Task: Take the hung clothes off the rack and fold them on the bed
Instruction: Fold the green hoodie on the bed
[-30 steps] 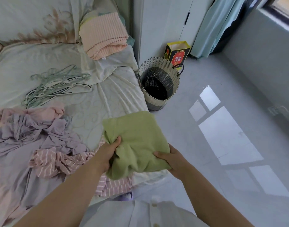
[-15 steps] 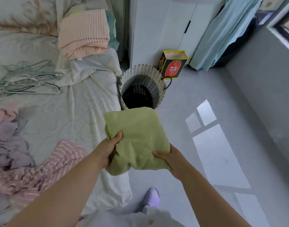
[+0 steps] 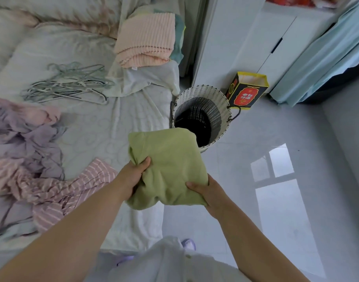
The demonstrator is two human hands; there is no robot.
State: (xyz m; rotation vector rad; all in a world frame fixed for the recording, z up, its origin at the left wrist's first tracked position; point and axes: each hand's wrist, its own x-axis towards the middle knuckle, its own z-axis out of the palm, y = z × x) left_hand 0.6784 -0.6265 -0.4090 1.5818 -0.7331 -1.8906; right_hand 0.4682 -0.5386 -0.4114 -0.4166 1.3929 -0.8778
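Observation:
A folded green garment (image 3: 170, 163) is held in the air over the bed's right edge, just in front of a woven basket. My left hand (image 3: 133, 176) grips its left side with the thumb on top. My right hand (image 3: 205, 192) grips its lower right corner. On the bed (image 3: 105, 127) lie a crumpled lilac garment (image 3: 25, 143), a pink striped garment (image 3: 58, 190) and a folded peach knit (image 3: 146, 39). No rack is in view.
A pile of wire hangers (image 3: 66, 84) lies on the bed's far side. The white woven basket (image 3: 205, 98) stands on the floor beside the bed, a black and yellow gift bag (image 3: 245, 90) behind it. A white wardrobe (image 3: 256, 37) and pale blue curtain (image 3: 321, 55) stand beyond.
The view has swung back to the left, showing more of the bed. Both hands keep the same hold on the green garment, which now hangs close in front of the basket.

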